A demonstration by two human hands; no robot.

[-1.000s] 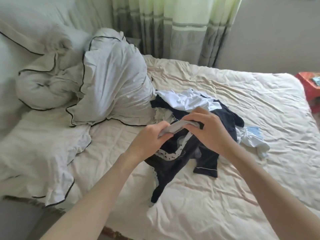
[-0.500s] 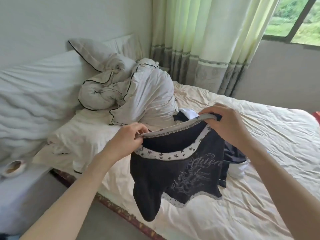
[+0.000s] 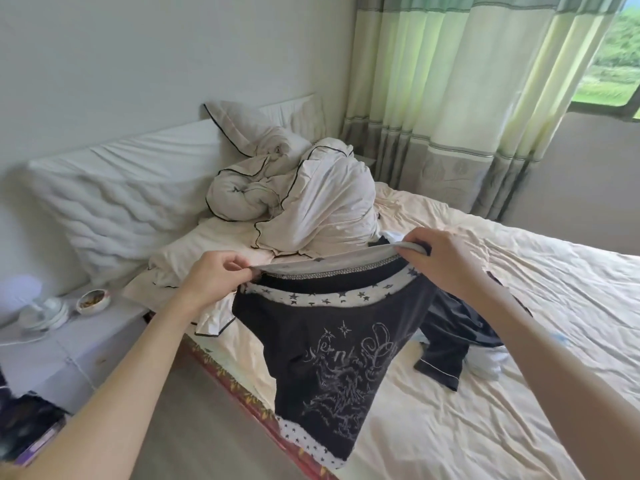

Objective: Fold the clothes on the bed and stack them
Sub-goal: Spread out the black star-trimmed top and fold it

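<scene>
Two hands hold black garment (image 3: 332, 368) up over near edge of bed (image 3: 519, 410). Left hand (image 3: 211, 275) pinches grey waistband at left end; right hand (image 3: 446, 261) curls round waistband at right end; both grips closed on fabric. Garment hangs free: star-print trim, pale printed lettering on front. Behind it on bed, dark clothes pile (image 3: 453, 337), white piece (image 3: 486, 363) beside. Left, desk (image 3: 69, 344) with small bowl (image 3: 92, 301). Farther back, bunched duvet (image 3: 304, 206), pillow (image 3: 117, 199), green curtain (image 3: 460, 91).

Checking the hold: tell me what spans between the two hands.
In the head view, the black garment's grey waistband stretches between left hand and right hand, both pinching it.
</scene>
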